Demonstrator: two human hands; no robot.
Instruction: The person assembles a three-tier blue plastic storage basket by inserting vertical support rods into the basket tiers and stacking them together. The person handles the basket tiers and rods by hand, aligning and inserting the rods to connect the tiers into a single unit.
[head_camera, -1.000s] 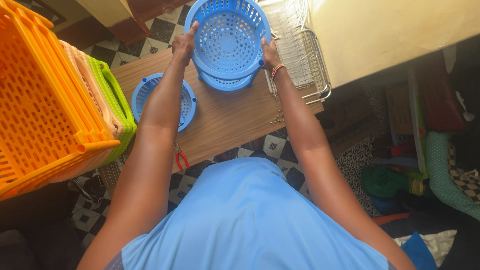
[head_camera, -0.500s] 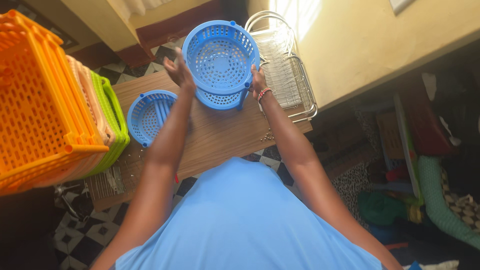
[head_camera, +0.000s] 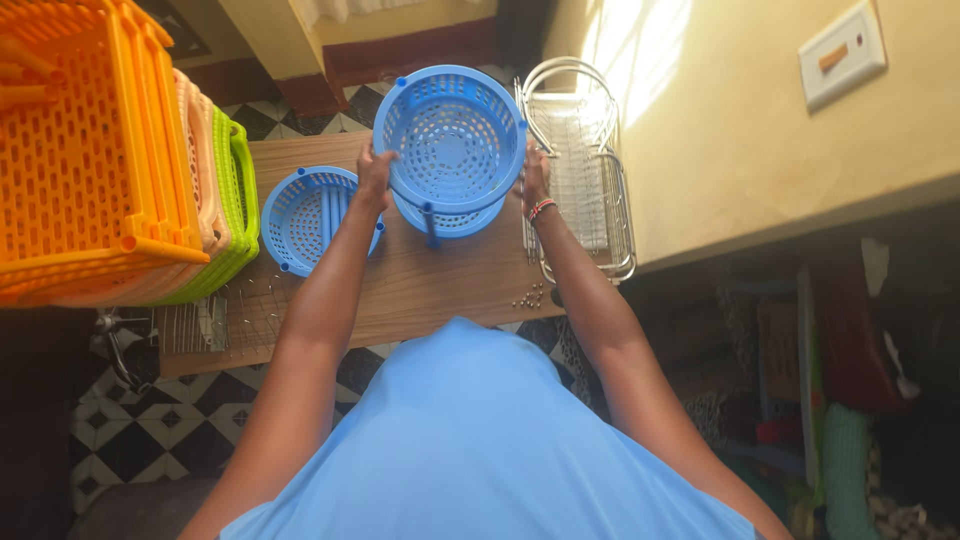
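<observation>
Both hands hold a round blue perforated basket (head_camera: 452, 135) above a wooden table (head_camera: 440, 275). My left hand (head_camera: 374, 175) grips its left side and my right hand (head_camera: 534, 178), with a beaded bracelet at the wrist, grips its right side. A second blue basket (head_camera: 450, 218) sits under the first, joined by a blue post. Another round blue basket (head_camera: 308, 218) with blue rods inside stands on the table to the left.
A stack of orange, peach and green crates (head_camera: 120, 160) stands at the left. A wire rack (head_camera: 585, 170) lies at the table's right end against a yellow wall. Small metal screws (head_camera: 530, 296) and wire grids (head_camera: 225, 318) lie on the table's near edge. Checkered floor below.
My left hand has closed back onto the basket's left side. The basket assembly has turned, so the blue post now faces me. The view has shifted, showing more of the wall.
</observation>
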